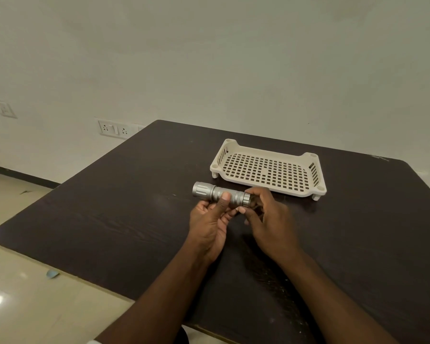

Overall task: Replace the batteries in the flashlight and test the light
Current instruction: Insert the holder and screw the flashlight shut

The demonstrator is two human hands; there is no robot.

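Observation:
A silver metal flashlight (pixel 212 192) is held level above the dark table, its wide head pointing left. My left hand (pixel 210 224) grips the knurled barrel from below, thumb pressed on top. My right hand (pixel 266 217) has its fingers closed around the tail cap end at the right. The tail cap itself is mostly hidden under those fingers. No batteries are visible.
A cream perforated plastic tray (pixel 268 170) stands on short legs just behind the hands. The dark wooden table (pixel 114 207) ends at the left and near edges, with tiled floor beyond. Wall sockets (pixel 113 129) sit low on the white wall.

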